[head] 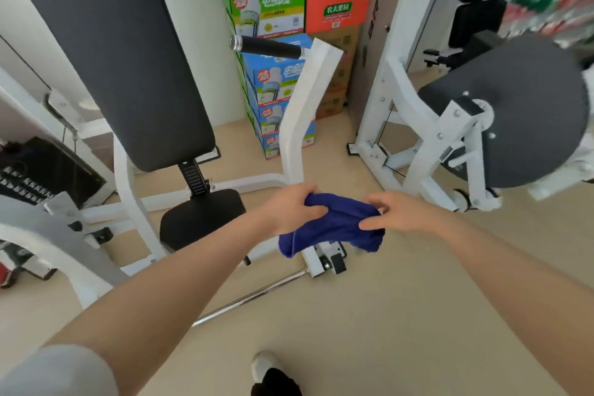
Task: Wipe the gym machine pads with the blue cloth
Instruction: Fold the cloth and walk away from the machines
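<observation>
While both hands hold the blue cloth [334,225] bunched in mid-air, left hand [291,207] and right hand [398,214] fingers curled into it, the seat pad [199,219] lies down-left, nearer the left hand.

Open beige floor [401,315] lay below and to the right of both hands, offering free passage. A white upright arm [305,106] with its black handle [270,46] rose just beyond them, between the back pad [122,51] and the round pad [527,109] (stacked drink cartons [283,87] blocked the gap behind).
</observation>
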